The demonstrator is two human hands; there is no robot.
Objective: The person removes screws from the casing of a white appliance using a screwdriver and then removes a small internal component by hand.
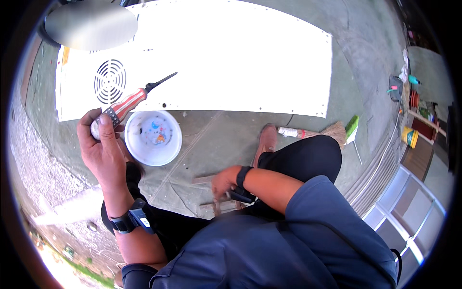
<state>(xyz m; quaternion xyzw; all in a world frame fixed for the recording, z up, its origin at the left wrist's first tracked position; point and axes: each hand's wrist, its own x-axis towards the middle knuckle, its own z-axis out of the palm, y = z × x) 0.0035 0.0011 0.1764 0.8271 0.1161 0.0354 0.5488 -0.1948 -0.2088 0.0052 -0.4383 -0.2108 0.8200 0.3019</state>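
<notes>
Bowl (144, 154) and broom (332, 133) lie on the floor (224, 144) by a big white sheet (231, 62), the left hand (103, 154) holds the tool (133, 102) by its handle end, I can't tell if the blurry right hand (225, 182) grips anything, and the tool has red-and-white stripes and a thin black tip.

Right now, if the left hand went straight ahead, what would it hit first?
Probably the white panel, near its round vent, though the left hand might pass above it.
</notes>
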